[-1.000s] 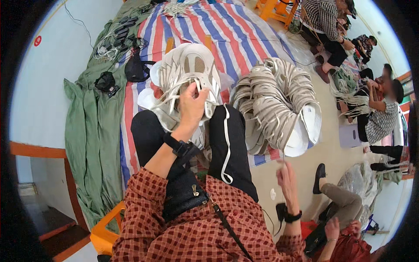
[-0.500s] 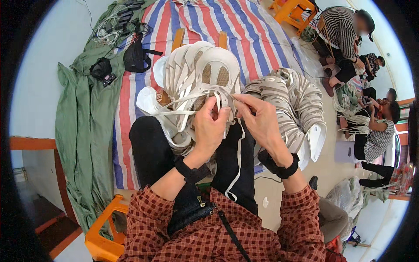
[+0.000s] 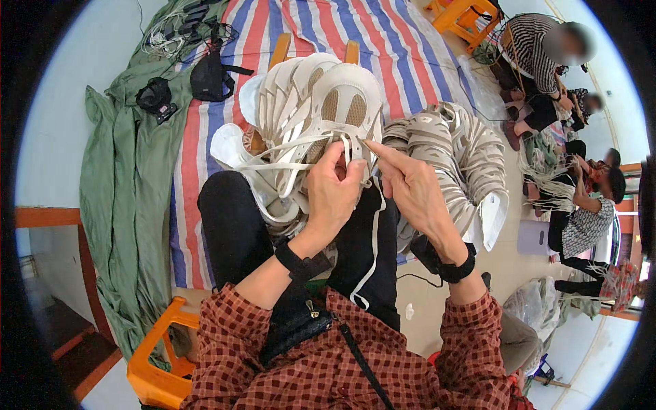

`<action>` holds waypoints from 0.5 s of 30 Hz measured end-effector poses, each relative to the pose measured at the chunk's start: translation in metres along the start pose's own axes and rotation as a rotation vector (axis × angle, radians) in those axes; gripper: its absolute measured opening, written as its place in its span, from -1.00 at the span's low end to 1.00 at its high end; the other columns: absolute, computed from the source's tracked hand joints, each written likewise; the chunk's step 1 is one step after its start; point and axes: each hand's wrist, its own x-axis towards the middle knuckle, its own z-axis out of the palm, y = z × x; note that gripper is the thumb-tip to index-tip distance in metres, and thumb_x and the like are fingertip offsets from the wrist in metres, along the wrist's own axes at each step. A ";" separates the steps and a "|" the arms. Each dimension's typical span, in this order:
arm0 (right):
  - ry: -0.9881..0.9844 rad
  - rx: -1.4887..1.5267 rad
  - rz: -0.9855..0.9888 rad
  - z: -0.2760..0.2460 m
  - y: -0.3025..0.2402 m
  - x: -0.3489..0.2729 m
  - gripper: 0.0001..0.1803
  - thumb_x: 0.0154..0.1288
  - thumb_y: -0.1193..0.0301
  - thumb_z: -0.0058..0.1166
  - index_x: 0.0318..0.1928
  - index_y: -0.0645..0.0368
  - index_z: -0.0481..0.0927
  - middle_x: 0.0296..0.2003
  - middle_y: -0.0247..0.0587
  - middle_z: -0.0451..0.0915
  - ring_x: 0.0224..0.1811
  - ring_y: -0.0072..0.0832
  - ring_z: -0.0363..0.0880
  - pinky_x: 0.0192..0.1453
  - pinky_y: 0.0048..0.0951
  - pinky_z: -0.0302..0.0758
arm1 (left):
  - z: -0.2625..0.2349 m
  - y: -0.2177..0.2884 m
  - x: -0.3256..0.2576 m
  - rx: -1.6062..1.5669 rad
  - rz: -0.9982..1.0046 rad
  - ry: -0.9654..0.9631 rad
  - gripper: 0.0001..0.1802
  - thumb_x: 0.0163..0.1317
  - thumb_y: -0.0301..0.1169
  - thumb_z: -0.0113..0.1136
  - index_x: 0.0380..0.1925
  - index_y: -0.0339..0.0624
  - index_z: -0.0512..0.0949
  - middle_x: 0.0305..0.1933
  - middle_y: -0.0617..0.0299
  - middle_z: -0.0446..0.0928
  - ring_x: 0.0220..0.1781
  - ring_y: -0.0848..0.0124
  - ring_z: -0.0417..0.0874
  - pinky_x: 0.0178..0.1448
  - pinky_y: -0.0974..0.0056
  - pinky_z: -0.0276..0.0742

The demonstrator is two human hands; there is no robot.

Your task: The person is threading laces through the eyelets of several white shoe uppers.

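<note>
From here, the pale shoe (image 3: 369, 92) sits against a fanned stack of shoes (image 3: 273, 99), its lacing edge pinched by the left hand's (image 3: 331, 195) fingers, the right hand's (image 3: 415, 193) drawn together on something I can't make out, and a careless tug could snag the lace (image 3: 376, 236) trailing over the thigh (image 3: 354, 242).

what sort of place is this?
Probably an informal shoe workshop: many pale shoe uppers packed in overlapping rows, striped plastic-looking sheeting spread out, and other people gathered nearby.
</note>
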 end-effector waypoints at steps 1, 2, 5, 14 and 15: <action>-0.004 -0.011 -0.011 -0.001 -0.002 0.000 -0.68 0.27 0.50 -0.12 0.01 0.11 0.55 -0.49 0.22 0.50 -0.41 0.08 0.52 -0.34 -0.15 0.42 | 0.000 0.001 -0.001 -0.001 0.001 0.000 -0.79 0.12 -0.45 0.13 -0.23 -0.26 0.50 -0.60 0.28 0.45 -0.60 0.54 0.39 -0.46 0.35 0.34; -0.003 -0.012 -0.011 -0.001 -0.003 0.000 -0.68 0.27 0.50 -0.12 0.01 0.11 0.55 -0.49 0.22 0.50 -0.41 0.08 0.52 -0.34 -0.15 0.42 | 0.000 0.002 -0.002 0.018 0.014 0.009 -0.80 0.12 -0.45 0.12 -0.25 -0.27 0.49 -0.60 0.23 0.46 -0.60 0.47 0.39 -0.45 0.32 0.35; -0.046 -0.144 -0.035 -0.004 -0.006 0.009 -0.67 0.21 0.51 -0.09 -0.02 0.11 0.57 -0.49 0.21 0.52 -0.40 0.08 0.54 -0.32 -0.12 0.46 | 0.000 -0.001 0.001 0.114 0.004 0.002 -0.83 0.11 -0.44 0.11 -0.31 -0.30 0.47 -0.60 0.12 0.45 -0.61 0.34 0.40 -0.43 0.25 0.36; -0.316 -1.275 -0.702 -0.009 -0.038 0.045 -0.69 0.01 0.46 0.08 -0.17 0.26 0.53 -0.63 -0.13 0.55 -0.54 -0.31 0.62 -0.51 -0.35 0.50 | 0.010 -0.027 0.017 0.114 0.202 0.039 -0.81 0.13 -0.39 0.08 -0.44 -0.35 0.41 -0.68 -0.02 0.33 -0.65 0.19 0.30 -0.48 0.12 0.26; -0.389 -1.214 -0.722 -0.019 -0.040 0.056 -0.77 -0.02 0.48 0.07 -0.26 0.23 0.56 -0.59 -0.11 0.55 -0.53 -0.27 0.61 -0.51 -0.35 0.50 | 0.011 -0.024 0.022 0.106 0.154 0.002 -0.80 0.14 -0.39 0.07 -0.41 -0.34 0.43 -0.64 -0.04 0.37 -0.61 0.16 0.36 -0.44 0.12 0.29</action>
